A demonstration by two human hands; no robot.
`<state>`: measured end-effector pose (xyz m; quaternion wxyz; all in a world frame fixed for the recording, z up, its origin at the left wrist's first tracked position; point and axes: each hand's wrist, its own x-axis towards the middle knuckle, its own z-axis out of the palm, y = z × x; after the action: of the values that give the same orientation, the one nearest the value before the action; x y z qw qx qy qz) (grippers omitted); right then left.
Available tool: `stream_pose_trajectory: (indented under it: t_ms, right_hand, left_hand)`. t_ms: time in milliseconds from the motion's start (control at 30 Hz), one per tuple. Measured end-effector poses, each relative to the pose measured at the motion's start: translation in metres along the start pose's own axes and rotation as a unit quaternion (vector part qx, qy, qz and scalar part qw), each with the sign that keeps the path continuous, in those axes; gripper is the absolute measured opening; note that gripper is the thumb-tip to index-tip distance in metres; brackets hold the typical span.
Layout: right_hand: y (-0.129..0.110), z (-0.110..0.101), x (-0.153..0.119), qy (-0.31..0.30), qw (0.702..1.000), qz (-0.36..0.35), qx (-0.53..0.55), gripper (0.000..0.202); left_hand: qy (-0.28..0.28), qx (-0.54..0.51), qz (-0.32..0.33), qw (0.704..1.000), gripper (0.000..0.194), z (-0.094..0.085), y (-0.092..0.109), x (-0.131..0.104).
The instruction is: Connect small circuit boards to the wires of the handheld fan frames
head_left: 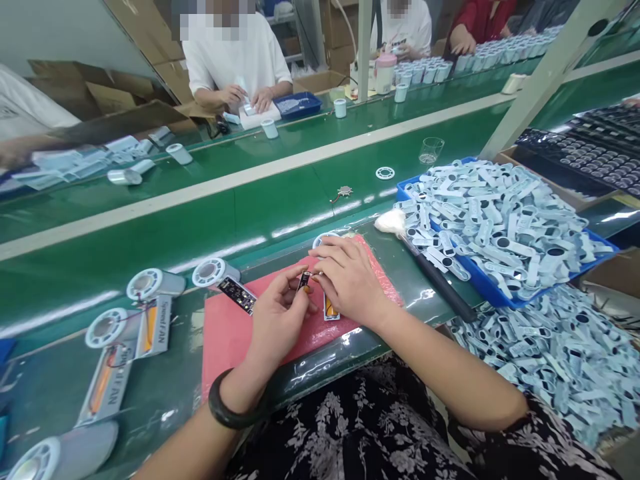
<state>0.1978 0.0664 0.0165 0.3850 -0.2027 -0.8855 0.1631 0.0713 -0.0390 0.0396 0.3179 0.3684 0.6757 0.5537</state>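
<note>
Over a pink foam mat point(225, 350), my left hand point(280, 310) pinches a small black circuit board point(303, 280) between thumb and fingers. My right hand point(347, 277) meets it at the board's edge, its fingertips closed on something too small to make out. Beneath my right hand lies a light-blue fan handle point(331, 317) with an orange battery inside; the hand covers most of it. A white ring-shaped fan head point(323, 240) shows just past my right fingers. Left of my hands, another black circuit board point(237, 295) leans beside a round fan head point(210, 272).
Open fan units point(107, 387) stand at left. A black-handled tool with a white wrapped head point(435, 273) lies right, beside a blue bin point(480, 283) heaped with light-blue casings. A green conveyor point(200, 207) carries a loose motor point(345, 191) and a ring point(385, 173). Co-workers point(235, 60) sit opposite.
</note>
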Motion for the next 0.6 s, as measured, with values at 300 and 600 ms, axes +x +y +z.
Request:
stream_pose_trajectory:
  t_ms: [300,600]
  right_hand:
    - [0.0006,-0.0004,0.0,0.005,1.0,-0.008,0.029,0.02]
    - [0.0027,0.0008,-0.0015,0.003,0.999,-0.031,0.028,0.021]
  left_hand:
    - [-0.004,0.022,0.01,1.0,0.033,0.0012,-0.005,0.0006]
    - [-0.032,0.084,0.068,0.994,0.03,-0.0053,-0.0096,0.0019]
